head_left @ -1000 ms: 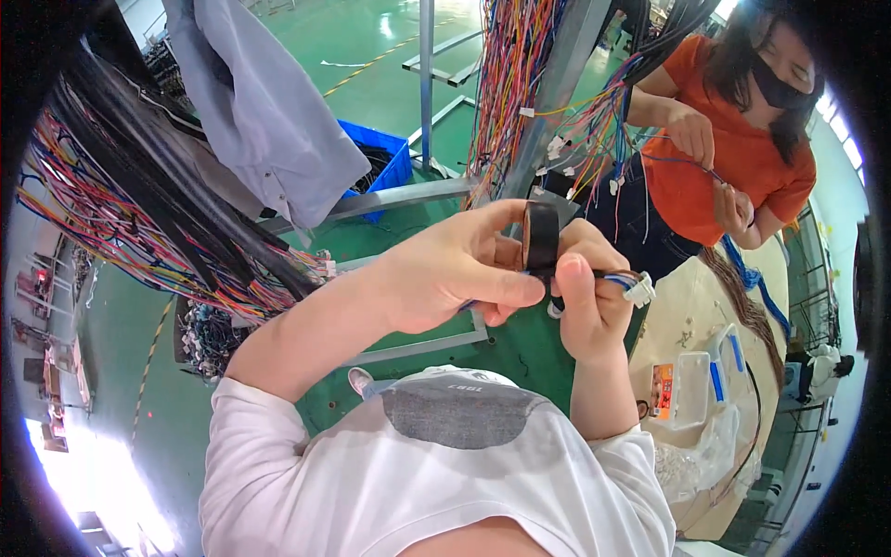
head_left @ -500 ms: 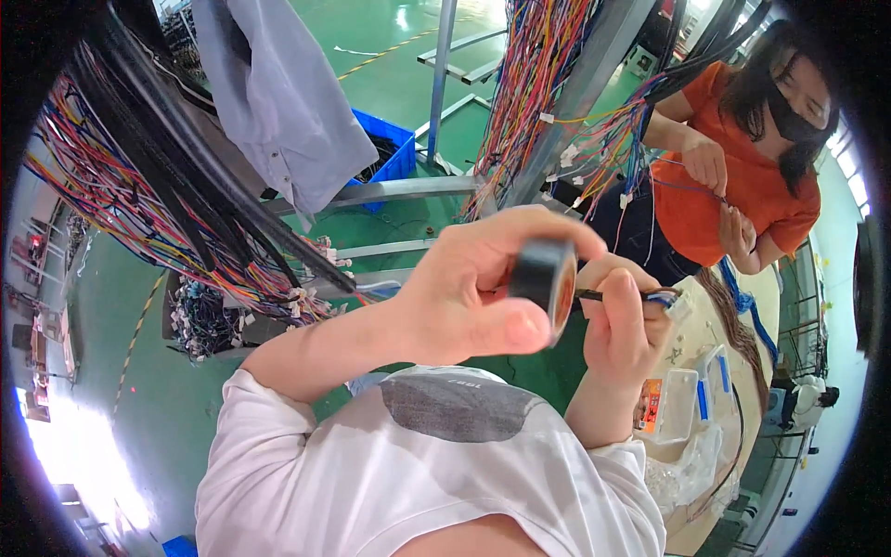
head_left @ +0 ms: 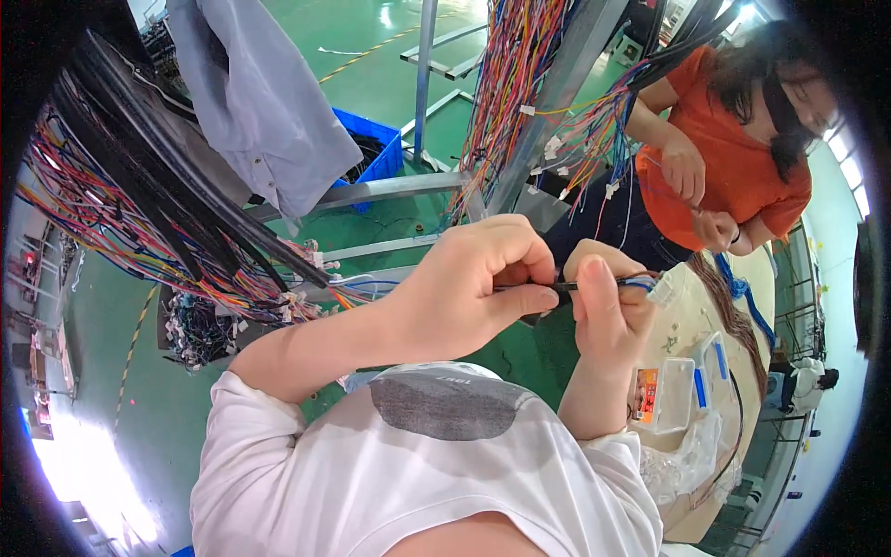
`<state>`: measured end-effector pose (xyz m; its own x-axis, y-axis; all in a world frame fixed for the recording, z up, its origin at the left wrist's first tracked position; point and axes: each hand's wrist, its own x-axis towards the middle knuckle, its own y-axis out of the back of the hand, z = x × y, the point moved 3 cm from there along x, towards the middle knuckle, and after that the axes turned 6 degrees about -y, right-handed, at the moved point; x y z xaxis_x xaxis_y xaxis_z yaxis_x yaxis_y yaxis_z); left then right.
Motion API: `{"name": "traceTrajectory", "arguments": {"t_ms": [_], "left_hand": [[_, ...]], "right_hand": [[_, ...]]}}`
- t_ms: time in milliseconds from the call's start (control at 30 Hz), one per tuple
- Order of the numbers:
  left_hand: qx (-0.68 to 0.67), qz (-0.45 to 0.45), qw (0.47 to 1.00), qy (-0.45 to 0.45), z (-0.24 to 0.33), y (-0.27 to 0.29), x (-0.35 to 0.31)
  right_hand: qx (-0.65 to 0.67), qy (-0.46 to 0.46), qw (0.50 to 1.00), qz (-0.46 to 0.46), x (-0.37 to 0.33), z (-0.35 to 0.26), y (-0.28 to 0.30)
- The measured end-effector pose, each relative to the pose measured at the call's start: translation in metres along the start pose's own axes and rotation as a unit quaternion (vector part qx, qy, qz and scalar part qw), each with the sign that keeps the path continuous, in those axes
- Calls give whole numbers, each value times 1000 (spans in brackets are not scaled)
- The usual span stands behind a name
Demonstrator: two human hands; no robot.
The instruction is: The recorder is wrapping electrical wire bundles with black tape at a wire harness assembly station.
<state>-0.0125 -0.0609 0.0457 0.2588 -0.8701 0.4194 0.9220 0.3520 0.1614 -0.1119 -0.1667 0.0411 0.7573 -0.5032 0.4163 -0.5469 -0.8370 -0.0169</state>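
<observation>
My left hand (head_left: 473, 292) is closed, its thumb and fingertips pinching a black-wrapped stretch of a thin wire bundle (head_left: 564, 288) in front of my chest. Opposite it, my right hand (head_left: 608, 311) grips the same bundle between thumb and curled fingers. Blue and white wires come out past the right hand's fingers and end in a white connector (head_left: 662, 291). The roll of black tape is not clearly visible now; whether it is still inside my left hand, I cannot tell.
Thick wire looms (head_left: 167, 176) hang at the left, with another multicoloured loom (head_left: 520, 84) beside a metal post. A co-worker in an orange top (head_left: 691, 181) handles wires at the right. A table (head_left: 682, 325) there bears a clear plastic box (head_left: 664, 399). A blue crate (head_left: 385, 158) stands behind.
My left hand has turned from holding up the black tape roll to pinching the bundle close beside my right hand. The roll has gone from sight. The view has shifted slightly.
</observation>
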Motion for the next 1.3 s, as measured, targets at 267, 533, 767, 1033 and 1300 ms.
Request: {"name": "traceTrajectory", "arguments": {"t_ms": [267, 533, 767, 1033, 1300], "left_hand": [[165, 43, 978, -123, 3, -2, -6], [-367, -20, 900, 232, -16, 0, -3], [-419, 129, 881, 178, -1, 7, -8], [-9, -75, 981, -177, 15, 7, -3], [-100, 1, 995, 29, -2, -2, -3]], "right_hand": [[-49, 73, 995, -37, 6, 6, -8], [-40, 146, 988, -37, 9, 7, -7], [-91, 145, 985, 9, -4, -9, -5], [0, 17, 998, 55, -6, -16, 0], [-27, 79, 996, 22, 1, -14, 0]]}}
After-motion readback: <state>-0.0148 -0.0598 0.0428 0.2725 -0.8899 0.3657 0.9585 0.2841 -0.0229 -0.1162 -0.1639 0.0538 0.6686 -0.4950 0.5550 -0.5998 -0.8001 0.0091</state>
